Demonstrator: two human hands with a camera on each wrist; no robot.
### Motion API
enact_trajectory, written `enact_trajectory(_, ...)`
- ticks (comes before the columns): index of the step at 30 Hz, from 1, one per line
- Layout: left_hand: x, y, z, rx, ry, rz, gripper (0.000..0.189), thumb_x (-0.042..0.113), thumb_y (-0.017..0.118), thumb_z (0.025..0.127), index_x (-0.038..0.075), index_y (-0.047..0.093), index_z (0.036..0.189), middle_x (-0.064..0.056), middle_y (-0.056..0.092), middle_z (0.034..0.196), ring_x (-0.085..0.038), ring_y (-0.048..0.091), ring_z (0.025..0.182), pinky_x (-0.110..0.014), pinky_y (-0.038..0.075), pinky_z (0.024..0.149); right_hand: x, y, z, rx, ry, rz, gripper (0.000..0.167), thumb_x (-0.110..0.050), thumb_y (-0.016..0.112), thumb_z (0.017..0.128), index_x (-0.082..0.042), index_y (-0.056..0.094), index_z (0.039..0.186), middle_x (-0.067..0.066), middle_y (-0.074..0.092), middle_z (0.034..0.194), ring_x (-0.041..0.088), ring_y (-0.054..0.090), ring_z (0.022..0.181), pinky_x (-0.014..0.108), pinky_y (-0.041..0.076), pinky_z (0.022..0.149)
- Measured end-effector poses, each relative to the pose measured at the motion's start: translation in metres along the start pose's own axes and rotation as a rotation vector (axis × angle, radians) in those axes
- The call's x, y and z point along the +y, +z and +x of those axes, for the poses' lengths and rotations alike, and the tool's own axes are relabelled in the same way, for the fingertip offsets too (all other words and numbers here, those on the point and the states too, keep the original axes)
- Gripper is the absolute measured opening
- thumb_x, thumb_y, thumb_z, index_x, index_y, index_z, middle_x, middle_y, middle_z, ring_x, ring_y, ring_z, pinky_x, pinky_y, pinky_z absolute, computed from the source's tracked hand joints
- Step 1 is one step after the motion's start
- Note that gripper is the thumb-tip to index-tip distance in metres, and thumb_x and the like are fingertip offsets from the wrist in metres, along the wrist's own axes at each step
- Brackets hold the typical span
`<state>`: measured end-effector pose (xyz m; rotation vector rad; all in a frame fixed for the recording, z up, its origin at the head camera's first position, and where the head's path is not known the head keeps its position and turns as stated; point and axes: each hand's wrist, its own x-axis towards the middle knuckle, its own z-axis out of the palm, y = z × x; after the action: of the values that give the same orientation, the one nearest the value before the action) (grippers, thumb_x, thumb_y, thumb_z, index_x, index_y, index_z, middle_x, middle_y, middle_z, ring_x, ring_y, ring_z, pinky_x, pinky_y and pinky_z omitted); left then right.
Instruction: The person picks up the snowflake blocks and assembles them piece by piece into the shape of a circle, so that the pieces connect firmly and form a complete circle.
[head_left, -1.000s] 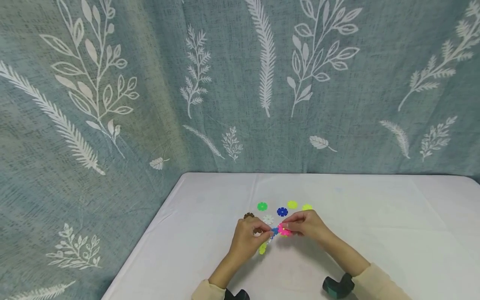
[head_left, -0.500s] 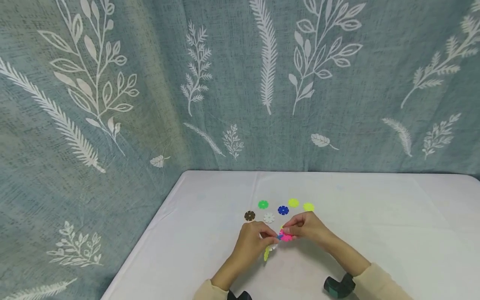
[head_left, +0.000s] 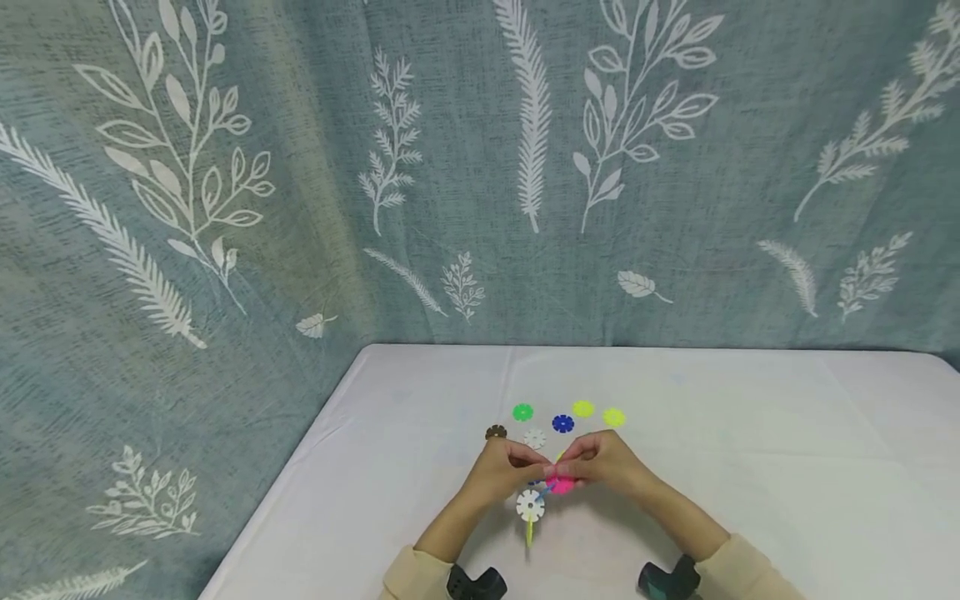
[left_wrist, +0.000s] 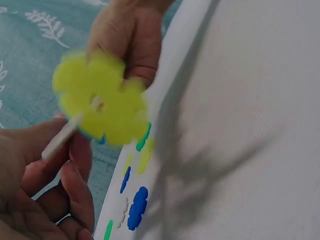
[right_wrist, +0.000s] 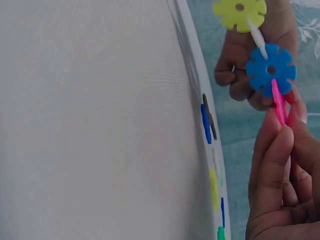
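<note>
The blue disc (right_wrist: 271,59) looks smooth, moulded plastic; the backdrop (head_left: 480,167), matt, coarsely woven cloth.

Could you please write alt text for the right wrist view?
The right hand pinches a pink plastic disc, seen edge-on, linked in a chain to a notched blue disc, a white disc and a notched yellow disc. The left hand shows behind the chain. Coloured pieces lie near the edge of the white table.

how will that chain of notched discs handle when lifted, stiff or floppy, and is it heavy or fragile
The chain looks fairly stiff: its white disc and yellow disc jut beyond the pinching fingers. Likely light: the discs are thin. Perhaps apt to pull apart if tugged, since discs seem joined only at notched edges.
</note>
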<state>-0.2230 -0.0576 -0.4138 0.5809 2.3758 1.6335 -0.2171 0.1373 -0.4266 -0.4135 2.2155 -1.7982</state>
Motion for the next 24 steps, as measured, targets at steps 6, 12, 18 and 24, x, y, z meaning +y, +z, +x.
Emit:
enact_trajectory(6,-0.002,-0.006,-0.002,0.0,-0.083,0.02,0.016,0.01,0.071,0.077,-0.005,0.07,0.083,-0.013,0.069,0.079,-0.004,0.055,0.065,-0.02,0.044,0.062,0.004,-0.015,0.003,0.005,-0.042,-0.126,0.033,-0.018,0.067,0.083,0.006,0.065,0.106,0.001,0.062,0.068,0.004,0.049,0.058,0.018,0.041,0.052)
enact_trajectory(12,-0.006,-0.017,-0.004,0.072,-0.127,-0.004,0.018,0.008,0.071,0.076,-0.008,0.069,0.084,-0.01,0.068,0.076,-0.006,0.055,0.066,-0.023,0.044,0.064,0.015,-0.028,0.007,0.028,-0.074,-0.327,0.034,-0.016,0.07,0.08,0.0,0.066,0.109,-0.006,0.029,0.054,0.004,0.025,0.05,0.017,0.023,0.046)
enact_trajectory(18,-0.008,-0.019,-0.004,0.109,-0.145,-0.038,0.021,0.011,0.07,0.077,-0.009,0.068,0.086,-0.012,0.07,0.077,-0.005,0.059,0.067,-0.023,0.044,0.068,0.02,-0.024,0.009,0.085,-0.059,-0.513,0.029,-0.023,0.073,0.076,-0.012,0.071,0.103,-0.007,0.032,0.054,0.004,0.026,0.051,0.017,0.024,0.048)
enact_trajectory(24,-0.007,-0.016,-0.004,0.139,-0.135,-0.057,0.021,0.009,0.069,0.077,-0.01,0.068,0.087,-0.015,0.07,0.081,-0.004,0.059,0.068,-0.023,0.046,0.068,0.021,-0.019,0.01,0.162,-0.098,-0.618,0.023,-0.022,0.076,0.071,-0.015,0.074,0.093,-0.009,0.044,0.06,0.003,0.034,0.057,0.018,0.028,0.051)
